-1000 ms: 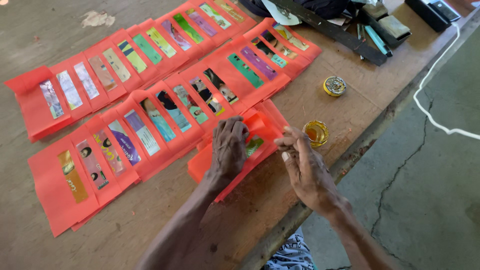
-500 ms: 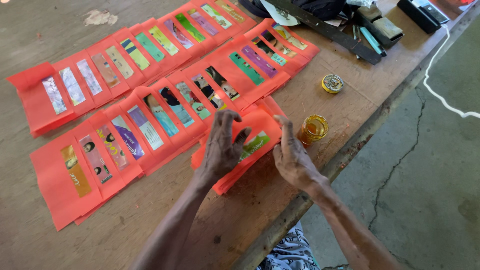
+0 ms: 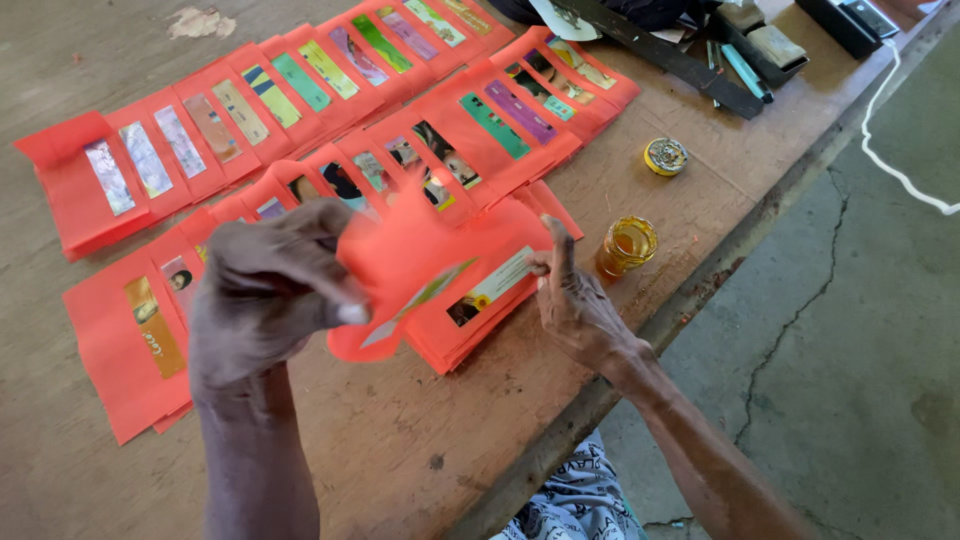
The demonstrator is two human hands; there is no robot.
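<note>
Presently: left hand [image 3: 265, 300], fingers pinched shut on 1 orange paper envelope [image 3: 410, 265], lifted and curled above the small stack of orange envelopes [image 3: 470, 320] at the wooden table [image 3: 400, 450] edge. Right hand [image 3: 575, 305], fingers loosely spread, touching that stack's right end. Open glass jar [image 3: 627, 245] just beside; lid [image 3: 665, 156] farther off.

The lifted orange envelope [image 3: 410, 265] is motion-blurred and hides several envelopes in the rows [image 3: 300, 130] behind it (their picture strips cannot be made out). Beyond those rows, dark tools [image 3: 690, 40] are cut off by the top edge.
</note>
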